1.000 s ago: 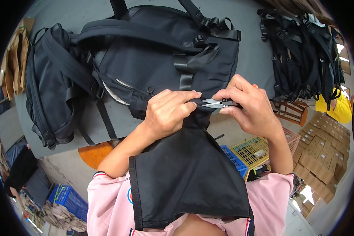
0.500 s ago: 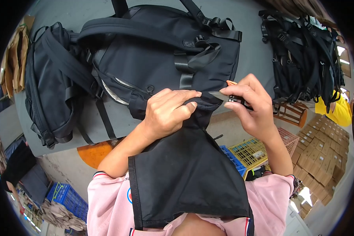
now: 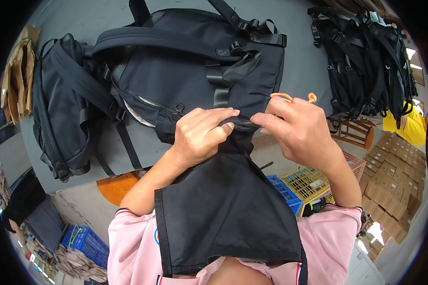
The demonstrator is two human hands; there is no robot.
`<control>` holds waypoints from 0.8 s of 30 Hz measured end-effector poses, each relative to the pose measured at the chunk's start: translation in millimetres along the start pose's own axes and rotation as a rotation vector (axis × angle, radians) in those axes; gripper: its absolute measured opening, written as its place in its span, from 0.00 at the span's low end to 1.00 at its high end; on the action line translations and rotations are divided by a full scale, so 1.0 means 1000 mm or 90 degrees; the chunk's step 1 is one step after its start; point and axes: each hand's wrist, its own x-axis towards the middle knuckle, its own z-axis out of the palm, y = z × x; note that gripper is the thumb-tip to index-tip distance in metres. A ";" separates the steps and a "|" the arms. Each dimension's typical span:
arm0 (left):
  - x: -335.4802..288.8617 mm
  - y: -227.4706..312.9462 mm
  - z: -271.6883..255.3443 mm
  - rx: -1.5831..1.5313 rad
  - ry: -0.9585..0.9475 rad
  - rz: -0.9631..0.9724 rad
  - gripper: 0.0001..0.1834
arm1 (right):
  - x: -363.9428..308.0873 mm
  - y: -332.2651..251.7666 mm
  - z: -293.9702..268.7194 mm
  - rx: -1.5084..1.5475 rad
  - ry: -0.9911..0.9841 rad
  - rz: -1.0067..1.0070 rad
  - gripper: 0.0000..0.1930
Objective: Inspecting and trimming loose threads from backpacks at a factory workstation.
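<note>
A large black backpack (image 3: 176, 71) lies on the grey table with its straps upward. My left hand (image 3: 199, 135) is closed on a fold of the backpack's near edge, thumb and forefinger pinching the fabric. Just right of those fingertips, my right hand (image 3: 299, 130) is closed around small thread snips (image 3: 248, 124). Only a bit of the metal blade shows, its tip at the pinched fabric; the fingers hide the handle. An orange cord (image 3: 281, 96) from the snips loops out above the knuckles. A black apron (image 3: 228, 209) hangs down from my chest below the backpack.
Beside the backpack, a smaller black bag (image 3: 64, 109) lies to the left on the grey table (image 3: 302, 71). More black bags (image 3: 366, 61) are heaped at the right. Beyond stand plastic crates (image 3: 309, 183), a wooden stool (image 3: 354, 133) and stacked cartons (image 3: 394, 175). Other people are partly visible at both sides.
My right hand has moved left and turned over, bringing the snips' blade to the fabric by my left fingertips. The left hand keeps its pinch.
</note>
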 end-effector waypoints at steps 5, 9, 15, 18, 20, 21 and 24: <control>-0.001 -0.001 0.000 0.007 0.002 0.009 0.08 | -0.012 0.001 0.022 0.144 0.134 0.154 0.12; -0.003 -0.001 0.003 0.013 0.006 0.018 0.08 | -0.018 0.001 0.018 0.198 0.152 0.181 0.12; -0.001 -0.002 0.006 0.013 0.009 0.029 0.07 | -0.014 -0.002 0.014 0.089 0.079 0.082 0.14; -0.002 0.000 0.005 0.017 0.009 0.027 0.10 | -0.011 -0.006 0.014 0.042 0.077 0.043 0.14; -0.006 -0.002 0.006 0.001 0.007 0.017 0.13 | -0.014 -0.010 0.021 0.073 0.120 0.125 0.17; -0.007 -0.003 0.006 -0.014 0.008 0.005 0.16 | -0.017 -0.009 0.025 0.073 0.120 0.124 0.17; -0.004 0.004 -0.001 -0.065 -0.092 -0.118 0.21 | -0.029 -0.002 0.040 0.245 0.231 0.204 0.17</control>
